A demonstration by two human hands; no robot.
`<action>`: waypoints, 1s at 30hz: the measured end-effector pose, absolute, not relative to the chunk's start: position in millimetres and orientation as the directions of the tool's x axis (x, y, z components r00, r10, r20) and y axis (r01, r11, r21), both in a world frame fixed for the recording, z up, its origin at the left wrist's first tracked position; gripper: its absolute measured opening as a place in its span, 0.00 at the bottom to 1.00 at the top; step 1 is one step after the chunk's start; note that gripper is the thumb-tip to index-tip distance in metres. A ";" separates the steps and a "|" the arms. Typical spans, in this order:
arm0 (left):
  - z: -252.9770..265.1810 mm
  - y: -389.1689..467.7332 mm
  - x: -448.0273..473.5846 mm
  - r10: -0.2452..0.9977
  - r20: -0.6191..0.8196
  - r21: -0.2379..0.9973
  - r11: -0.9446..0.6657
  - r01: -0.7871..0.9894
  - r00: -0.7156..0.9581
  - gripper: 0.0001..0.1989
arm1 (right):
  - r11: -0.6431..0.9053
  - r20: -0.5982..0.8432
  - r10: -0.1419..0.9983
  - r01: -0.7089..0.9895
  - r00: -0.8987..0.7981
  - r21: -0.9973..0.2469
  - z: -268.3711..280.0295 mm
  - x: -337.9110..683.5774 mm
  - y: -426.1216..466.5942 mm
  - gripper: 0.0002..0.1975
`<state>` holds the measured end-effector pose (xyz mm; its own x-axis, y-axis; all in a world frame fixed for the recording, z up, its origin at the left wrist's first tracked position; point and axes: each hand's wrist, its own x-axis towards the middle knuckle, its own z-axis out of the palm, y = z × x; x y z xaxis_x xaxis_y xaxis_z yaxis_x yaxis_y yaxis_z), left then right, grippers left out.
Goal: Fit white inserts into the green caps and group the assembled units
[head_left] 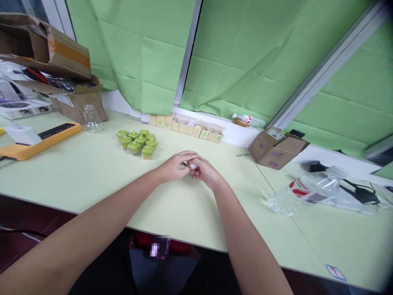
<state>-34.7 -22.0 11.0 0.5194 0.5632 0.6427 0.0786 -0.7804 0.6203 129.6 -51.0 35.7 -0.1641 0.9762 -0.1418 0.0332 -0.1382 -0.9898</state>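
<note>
Over the middle of the table, my left hand (175, 166) and my right hand (206, 172) meet, fingertips touching, with the fingers of both curled inward. Between them is a small thing, mostly hidden by the fingers; a bit of green and a pale part show, but its kind I cannot make out. Just left of my hands stands a cluster of several small clear jars with green lids (134, 146), each lid topped with a yellowish loop. Behind my hands, a row of small open cardboard boxes (196, 130) lines the back of the table.
Left: an orange power strip (58, 135), a clear plastic bottle piece (91, 119) and stacked cardboard boxes (73, 98). Right: a brown carton (274, 149), a large clear plastic bottle (302, 192) and black cables (360, 191). Another bottle (248, 120) lies on the back ledge.
</note>
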 end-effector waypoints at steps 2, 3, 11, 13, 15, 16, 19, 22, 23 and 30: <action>10.4 -23.4 -33.4 0.586 0.607 0.666 -0.744 0.060 0.537 0.33 | -0.127 -0.141 0.978 0.101 -0.155 -0.987 34.3 130.4 -50.5 0.11; 10.6 -23.9 -32.7 0.597 0.589 0.689 -0.723 0.048 0.545 0.32 | -0.124 -0.144 0.977 0.127 -0.161 -0.984 34.2 130.9 -50.5 0.10; 16.7 -30.8 -33.5 0.628 0.489 0.796 -0.604 -0.017 0.605 0.24 | -0.160 -0.223 0.922 0.214 -0.316 -0.964 37.2 140.2 -52.0 0.09; 16.6 -31.9 -33.3 0.627 0.473 0.813 -0.582 -0.031 0.618 0.24 | -0.162 -0.234 0.918 0.236 -0.321 -0.958 38.3 141.2 -52.5 0.10; 16.6 -31.7 -32.6 0.638 0.467 0.822 -0.569 -0.034 0.612 0.23 | -0.148 -0.222 0.921 0.239 -0.321 -0.960 40.1 141.4 -52.8 0.11; 16.7 -31.3 -32.2 0.649 0.471 0.820 -0.572 -0.026 0.597 0.22 | -0.140 -0.212 0.925 0.235 -0.317 -0.962 41.2 141.3 -52.9 0.11; 18.0 -29.7 -31.0 0.681 0.491 0.798 -0.602 0.034 0.543 0.19 | -0.124 -0.189 0.940 0.233 -0.283 -0.965 44.4 141.2 -53.6 0.16; 18.7 -28.6 -30.4 0.703 0.504 0.783 -0.618 0.080 0.502 0.17 | -0.099 -0.165 0.957 0.266 -0.239 -0.959 46.3 142.4 -54.7 0.21; 18.5 -28.1 -30.1 0.717 0.499 0.790 -0.607 0.086 0.487 0.17 | -0.076 -0.132 0.975 0.291 -0.180 -0.954 46.8 142.9 -54.8 0.22; 14.7 -22.0 -30.1 0.810 0.456 0.849 -0.520 0.093 0.369 0.17 | 0.333 0.518 0.818 0.530 0.249 -0.780 61.1 123.8 -67.3 0.26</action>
<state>-30.1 -22.0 14.7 0.3686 0.8101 0.4559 0.0935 -0.5202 0.8489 123.8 -67.3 61.1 0.2489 0.8184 0.5179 0.5298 0.3325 -0.7802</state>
